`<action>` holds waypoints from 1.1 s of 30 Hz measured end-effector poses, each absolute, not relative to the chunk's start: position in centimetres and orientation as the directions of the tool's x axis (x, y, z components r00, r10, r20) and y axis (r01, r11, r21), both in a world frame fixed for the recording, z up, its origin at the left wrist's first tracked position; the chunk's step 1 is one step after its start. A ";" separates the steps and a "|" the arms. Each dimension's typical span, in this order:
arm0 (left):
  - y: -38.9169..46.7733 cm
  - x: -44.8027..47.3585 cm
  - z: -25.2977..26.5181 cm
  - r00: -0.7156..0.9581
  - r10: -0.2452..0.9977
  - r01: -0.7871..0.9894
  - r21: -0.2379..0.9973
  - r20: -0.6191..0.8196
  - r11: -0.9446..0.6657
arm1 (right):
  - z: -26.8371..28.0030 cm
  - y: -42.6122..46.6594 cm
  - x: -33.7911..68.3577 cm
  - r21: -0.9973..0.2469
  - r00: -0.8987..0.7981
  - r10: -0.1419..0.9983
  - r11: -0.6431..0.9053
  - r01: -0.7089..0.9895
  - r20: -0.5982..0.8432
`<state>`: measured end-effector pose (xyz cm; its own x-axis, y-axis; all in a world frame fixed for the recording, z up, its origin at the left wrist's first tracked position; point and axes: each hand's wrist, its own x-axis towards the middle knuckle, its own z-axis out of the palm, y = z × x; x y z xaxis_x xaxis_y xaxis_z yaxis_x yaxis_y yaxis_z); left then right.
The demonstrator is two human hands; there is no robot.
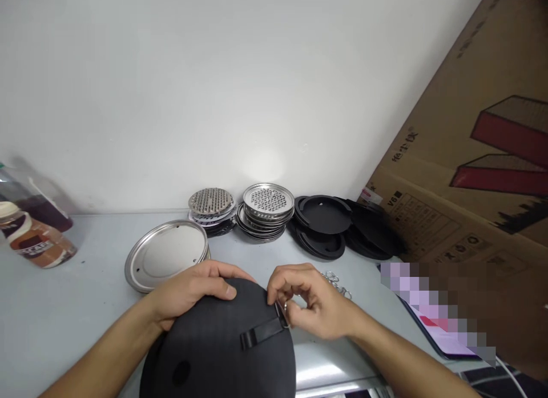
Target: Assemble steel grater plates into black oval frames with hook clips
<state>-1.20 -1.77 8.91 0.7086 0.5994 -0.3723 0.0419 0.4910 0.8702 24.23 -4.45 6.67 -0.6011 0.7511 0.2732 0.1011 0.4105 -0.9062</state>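
My left hand [197, 289] grips a flat black round disc [222, 346] by its upper left edge, thumb lying on top. A short black strap-like tab [261, 333] sits near the disc's right edge, and a dark round spot shows at its lower left. At that edge my right hand [314, 301] pinches a small metal ring [278, 312] at the tab's outer end. Whether the ring passes through the tab, I cannot tell. Behind my right hand, several loose metal rings [336, 282] lie on the table, partly hidden.
Silver metal discs [169, 252] are stacked behind my left hand. Perforated metal discs [268, 201], grater-like plates [212, 202] and black round parts [325, 215] stand along the wall. Bottles [43, 241] are at left. On the right are a cardboard box [428, 215] and a phone [445, 324].
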 end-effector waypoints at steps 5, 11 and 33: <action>-1.7 -0.9 9.1 0.651 0.661 -0.055 0.845 -0.373 0.532 | 6.1 -4.1 24.5 -0.766 -0.356 0.769 0.615 0.187 0.530; -1.7 -0.6 9.3 0.448 0.836 -0.158 0.892 -0.318 0.424 | 5.2 -3.6 24.2 -0.404 -0.134 0.524 0.775 0.486 0.841; -1.8 -1.7 9.5 0.451 0.864 0.150 0.973 -0.226 0.176 | 7.6 -3.6 25.7 -0.775 -0.474 0.811 0.529 0.345 0.342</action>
<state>-1.75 -1.76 9.50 0.4511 0.8635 -0.2255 0.1499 0.1758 0.9729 25.67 -3.64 7.58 -0.4744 0.8111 0.3422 0.3451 0.5290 -0.7753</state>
